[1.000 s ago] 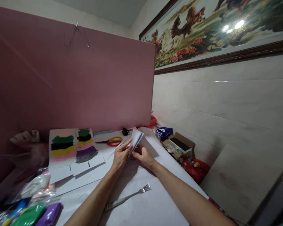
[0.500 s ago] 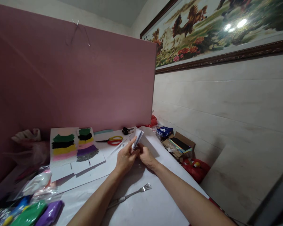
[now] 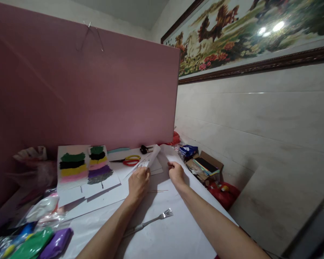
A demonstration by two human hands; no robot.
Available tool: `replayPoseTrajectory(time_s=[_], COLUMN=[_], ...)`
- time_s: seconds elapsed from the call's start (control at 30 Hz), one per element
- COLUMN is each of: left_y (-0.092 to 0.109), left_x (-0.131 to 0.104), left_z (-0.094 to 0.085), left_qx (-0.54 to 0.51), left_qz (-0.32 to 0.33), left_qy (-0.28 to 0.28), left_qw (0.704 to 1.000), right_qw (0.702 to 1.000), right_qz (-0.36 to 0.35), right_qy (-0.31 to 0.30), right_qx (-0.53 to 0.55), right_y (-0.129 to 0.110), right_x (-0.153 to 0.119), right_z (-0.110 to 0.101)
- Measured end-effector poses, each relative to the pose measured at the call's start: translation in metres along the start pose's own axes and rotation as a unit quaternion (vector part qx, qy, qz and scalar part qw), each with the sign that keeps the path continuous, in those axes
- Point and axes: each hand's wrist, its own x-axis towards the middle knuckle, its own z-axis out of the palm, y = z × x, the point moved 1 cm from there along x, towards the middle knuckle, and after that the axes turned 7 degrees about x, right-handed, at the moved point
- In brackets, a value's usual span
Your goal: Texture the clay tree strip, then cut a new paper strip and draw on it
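My left hand (image 3: 139, 180) is closed at the near end of a thin white sheet (image 3: 152, 155), which rises from the fingers; it looks like paper or a plastic sleeve. My right hand (image 3: 176, 173) is curled a little to the right, apart from the left; whether anything is in its fingers is hidden. Between and below the hands, thin reddish sticks (image 3: 159, 190) lie on the white table covering (image 3: 178, 226). A metal fork (image 3: 166, 214) lies nearer to me. Scissors (image 3: 131, 160) with red and yellow handles rest beyond my left hand.
Two papers with coloured clay stripes (image 3: 73, 165) stand at the left. Packs of clay, including a green pack (image 3: 34, 244) and a purple pack (image 3: 55, 242), lie front left. Keys (image 3: 146, 149) sit at the back. A cardboard box (image 3: 209, 163) stands right.
My hands have moved apart, the left one toward me and to the left, the right one to the right. The folded white piece between them has left view, and the thin sticks now show.
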Motion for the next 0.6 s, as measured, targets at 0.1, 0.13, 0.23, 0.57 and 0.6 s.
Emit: replayPoseTrajectory(time_s=[0.1, 0.13, 0.23, 0.57, 0.6], left_y=[-0.004, -0.006, -0.011, -0.012, -0.012], left_x=[0.004, 0.005, 0.008, 0.007, 0.006], left_z=[0.001, 0.002, 0.004, 0.007, 0.008], left_qx=[-0.024, -0.035, -0.067, -0.094, -0.091], left_qz=[-0.048, -0.062, -0.089, -0.101, -0.099], left_qy=[-0.011, -0.017, -0.028, -0.034, -0.032], left_qw=[0.999, 0.997, 0.993, 0.99, 0.99], right_qw=[0.999, 0.998, 0.995, 0.996, 0.997], right_qz=[-0.016, -0.023, -0.041, -0.033, -0.02], right_qy=[-0.013, -0.019, -0.038, -0.076, -0.081], right_qx=[-0.05, -0.062, -0.082, -0.019, -0.008], right_y=[-0.004, -0.005, -0.009, -0.014, -0.014], right_x=[-0.005, -0.007, -0.012, -0.002, 0.001], right_z=[-0.001, 0.001, 0.005, 0.013, 0.015])
